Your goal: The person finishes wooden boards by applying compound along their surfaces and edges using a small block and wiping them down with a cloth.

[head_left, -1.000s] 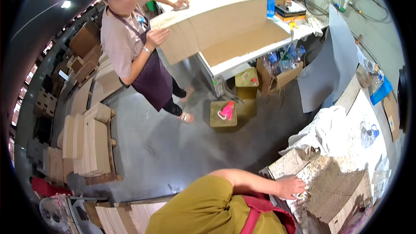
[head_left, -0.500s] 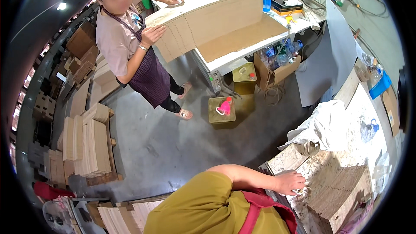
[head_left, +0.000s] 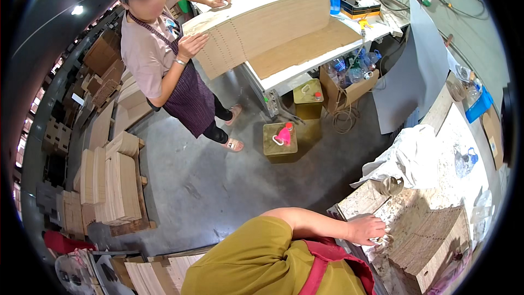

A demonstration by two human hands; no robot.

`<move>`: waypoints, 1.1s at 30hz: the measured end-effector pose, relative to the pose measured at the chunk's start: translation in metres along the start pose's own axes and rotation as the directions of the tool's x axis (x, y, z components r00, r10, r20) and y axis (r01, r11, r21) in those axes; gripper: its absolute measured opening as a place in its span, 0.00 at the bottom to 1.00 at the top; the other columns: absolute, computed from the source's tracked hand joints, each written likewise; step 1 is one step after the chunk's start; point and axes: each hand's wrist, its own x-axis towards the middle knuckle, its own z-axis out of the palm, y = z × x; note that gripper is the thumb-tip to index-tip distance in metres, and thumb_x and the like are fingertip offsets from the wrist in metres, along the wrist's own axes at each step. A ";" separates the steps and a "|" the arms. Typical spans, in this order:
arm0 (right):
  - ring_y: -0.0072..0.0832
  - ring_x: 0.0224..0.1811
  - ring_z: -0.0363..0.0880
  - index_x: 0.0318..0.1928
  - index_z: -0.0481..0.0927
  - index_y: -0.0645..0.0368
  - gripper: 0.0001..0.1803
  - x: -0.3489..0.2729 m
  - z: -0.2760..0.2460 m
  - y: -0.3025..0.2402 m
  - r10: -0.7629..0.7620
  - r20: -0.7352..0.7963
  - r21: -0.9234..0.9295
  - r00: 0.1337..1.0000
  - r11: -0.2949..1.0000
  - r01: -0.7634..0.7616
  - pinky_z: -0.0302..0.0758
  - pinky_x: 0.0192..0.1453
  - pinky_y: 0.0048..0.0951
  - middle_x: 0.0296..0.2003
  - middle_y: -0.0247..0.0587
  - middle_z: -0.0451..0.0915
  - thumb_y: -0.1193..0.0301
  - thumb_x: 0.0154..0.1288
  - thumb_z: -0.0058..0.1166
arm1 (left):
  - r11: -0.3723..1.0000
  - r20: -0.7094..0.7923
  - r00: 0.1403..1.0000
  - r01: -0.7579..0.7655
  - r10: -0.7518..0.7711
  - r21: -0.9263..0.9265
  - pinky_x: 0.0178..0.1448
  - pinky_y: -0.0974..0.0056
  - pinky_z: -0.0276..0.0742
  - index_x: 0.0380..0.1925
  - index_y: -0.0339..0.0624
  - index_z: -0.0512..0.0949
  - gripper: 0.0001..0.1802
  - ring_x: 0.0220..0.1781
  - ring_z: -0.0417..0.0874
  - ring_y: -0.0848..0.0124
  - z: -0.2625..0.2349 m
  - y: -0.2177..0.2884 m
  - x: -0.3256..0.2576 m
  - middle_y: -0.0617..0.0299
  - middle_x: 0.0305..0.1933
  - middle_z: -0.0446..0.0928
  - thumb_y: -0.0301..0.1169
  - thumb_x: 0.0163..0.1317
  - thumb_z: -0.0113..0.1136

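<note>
My left hand [head_left: 367,230] is at the near edge of the workbench, its fingers curled over a crumpled white rag [head_left: 381,239]. Close beside it lies a curved wooden panel [head_left: 428,237] with rows of small holes, part of it in shadow. My right hand does not show. A small round metal container [head_left: 390,186] stands on the bench beyond my left hand, and a larger white cloth [head_left: 406,155] is heaped behind it.
Across the aisle a co-worker [head_left: 158,49] holds a curved wooden panel [head_left: 273,30] on a white table [head_left: 305,68]. Metal cans [head_left: 280,150] stand on the floor. Stacked wooden pieces [head_left: 117,186] sit on a pallet at left. A cardboard box [head_left: 355,93] holds plastic bottles.
The view has shifted very slightly. My left hand stays at nearly the same spot with the rag, and the co-worker's hands remain on their panel.
</note>
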 end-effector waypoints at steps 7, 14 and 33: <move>0.26 0.27 0.71 0.29 0.75 0.58 0.10 0.003 0.001 0.001 -0.003 0.013 -0.013 1.000 1.000 0.003 0.72 0.35 0.24 0.25 0.39 0.75 0.73 0.54 0.67 | 1.000 -0.003 1.000 0.008 -0.008 -0.007 0.47 0.54 0.68 0.34 0.42 0.71 0.20 0.45 0.71 0.58 -0.002 0.001 0.000 0.57 0.38 0.68 0.36 0.44 0.67; 0.26 0.27 0.71 0.29 0.75 0.58 0.10 0.005 -0.001 0.001 -0.007 0.016 -0.024 1.000 1.000 0.007 0.72 0.34 0.24 0.25 0.39 0.75 0.73 0.55 0.67 | 1.000 -0.017 1.000 -0.004 0.005 0.003 0.46 0.55 0.68 0.34 0.42 0.71 0.20 0.45 0.71 0.59 0.000 0.001 0.001 0.58 0.38 0.68 0.37 0.44 0.67; 0.26 0.26 0.70 0.28 0.75 0.58 0.10 0.012 -0.005 0.001 -0.047 0.036 -0.073 0.998 0.996 0.050 0.72 0.34 0.24 0.24 0.39 0.75 0.73 0.55 0.67 | 0.999 0.011 1.000 0.002 -0.002 0.036 0.46 0.56 0.68 0.34 0.42 0.71 0.21 0.44 0.71 0.60 -0.001 0.000 0.001 0.59 0.39 0.68 0.38 0.43 0.68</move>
